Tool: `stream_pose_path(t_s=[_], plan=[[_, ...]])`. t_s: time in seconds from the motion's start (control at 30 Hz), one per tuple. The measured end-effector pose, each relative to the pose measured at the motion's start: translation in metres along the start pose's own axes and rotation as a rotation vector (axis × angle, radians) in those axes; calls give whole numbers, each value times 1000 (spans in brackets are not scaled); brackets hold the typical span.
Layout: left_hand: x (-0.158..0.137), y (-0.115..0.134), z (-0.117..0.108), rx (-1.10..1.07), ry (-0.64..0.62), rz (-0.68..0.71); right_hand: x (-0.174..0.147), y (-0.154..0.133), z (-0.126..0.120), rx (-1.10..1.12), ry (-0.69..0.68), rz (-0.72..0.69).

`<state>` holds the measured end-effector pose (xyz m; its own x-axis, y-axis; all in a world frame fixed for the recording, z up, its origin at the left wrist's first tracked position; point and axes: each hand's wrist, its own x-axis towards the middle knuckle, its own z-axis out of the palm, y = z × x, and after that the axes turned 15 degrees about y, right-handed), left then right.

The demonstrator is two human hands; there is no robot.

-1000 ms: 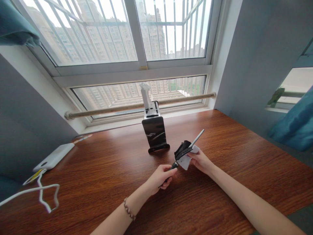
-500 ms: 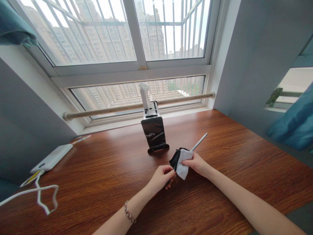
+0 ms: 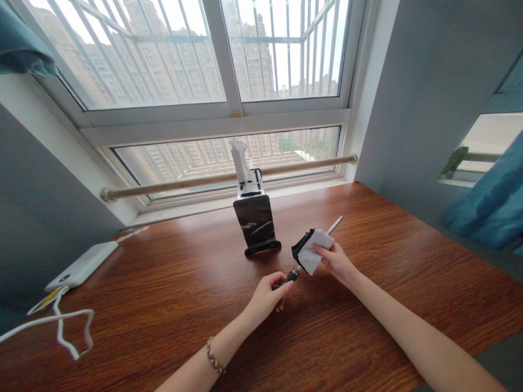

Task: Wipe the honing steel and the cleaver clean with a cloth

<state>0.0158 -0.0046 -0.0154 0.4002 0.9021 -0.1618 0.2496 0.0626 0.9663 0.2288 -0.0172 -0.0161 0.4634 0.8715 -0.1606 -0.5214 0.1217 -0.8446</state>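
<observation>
My left hand (image 3: pixel 267 296) grips the dark handle end of a slim tool whose grey metal shaft (image 3: pixel 334 225) points up and to the right. My right hand (image 3: pixel 337 261) pinches a white and black cloth (image 3: pixel 312 250) folded around the middle of that shaft. Both hands hover just above the brown wooden table (image 3: pixel 171 294). A black knife block (image 3: pixel 255 220) with a white handle sticking out of its top stands behind the hands, near the window.
A white power bank (image 3: pixel 79 267) with a white cable (image 3: pixel 61 326) lies at the table's left edge. A wooden rail (image 3: pixel 183 182) runs along the window behind the block. Grey walls close in left and right; a blue cushion (image 3: pixel 486 207) lies at the right.
My right hand has slid the cloth up the shaft, away from my left hand, uncovering the dark handle end. The view has shifted slightly.
</observation>
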Motion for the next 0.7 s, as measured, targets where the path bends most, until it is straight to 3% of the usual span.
stream_pose_path(t_s=[0.23, 0.5, 0.7], plan=[[-1, 0, 0, 8, 12, -21, 17, -9, -8, 113, 134, -65], [-3, 4, 2, 2, -9, -33, 45, -27, -34, 276, 372, -169], [-3, 2, 1, -6, -10, -39, 53, -35, -42, 353, 445, -156]])
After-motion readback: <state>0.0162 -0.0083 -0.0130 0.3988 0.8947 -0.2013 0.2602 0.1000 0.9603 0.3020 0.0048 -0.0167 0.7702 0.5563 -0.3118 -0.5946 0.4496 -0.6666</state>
